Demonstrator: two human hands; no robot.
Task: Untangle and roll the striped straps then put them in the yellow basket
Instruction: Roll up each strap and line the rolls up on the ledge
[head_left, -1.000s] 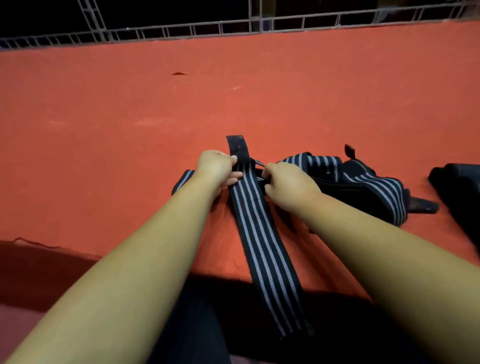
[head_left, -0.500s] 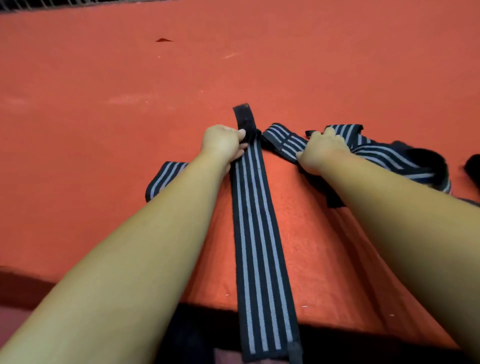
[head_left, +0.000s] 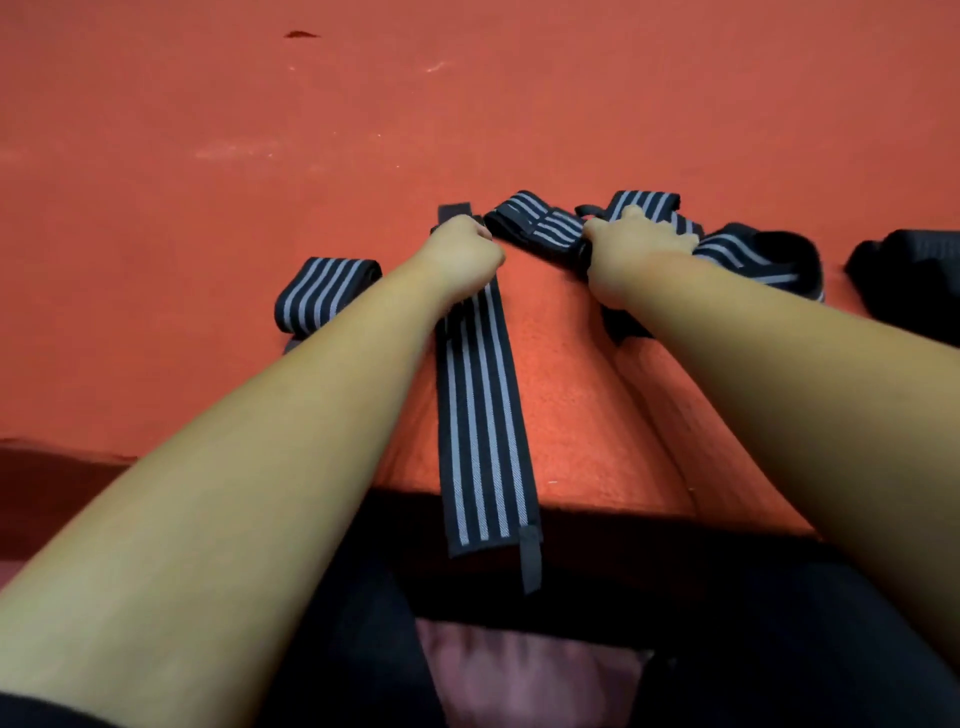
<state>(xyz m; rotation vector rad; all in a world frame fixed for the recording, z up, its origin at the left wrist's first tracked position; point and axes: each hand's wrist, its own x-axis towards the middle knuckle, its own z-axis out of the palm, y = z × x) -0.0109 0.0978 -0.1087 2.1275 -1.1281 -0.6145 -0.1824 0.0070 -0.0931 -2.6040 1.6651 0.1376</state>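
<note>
A long black strap with grey stripes (head_left: 480, 415) lies straight on the red surface (head_left: 467, 119), its near end hanging over the front edge. My left hand (head_left: 460, 254) grips its far end, fingers curled round it. A tangled heap of striped straps (head_left: 727, 249) lies to the right. My right hand (head_left: 628, 249) rests on that heap and holds a strap in it. Another striped strap piece (head_left: 324, 293) pokes out left of my left forearm. No yellow basket is in view.
A dark bundle (head_left: 914, 280) lies at the right edge of the red surface. The surface's front edge (head_left: 597, 506) runs just before my lap. A small dark mark (head_left: 300, 35) sits at the far left.
The view has tilted down. My left hand has pulled the long strap farther onto the surface, so less hangs over the edge. My right hand moved right, drawing the tangled straps away.
</note>
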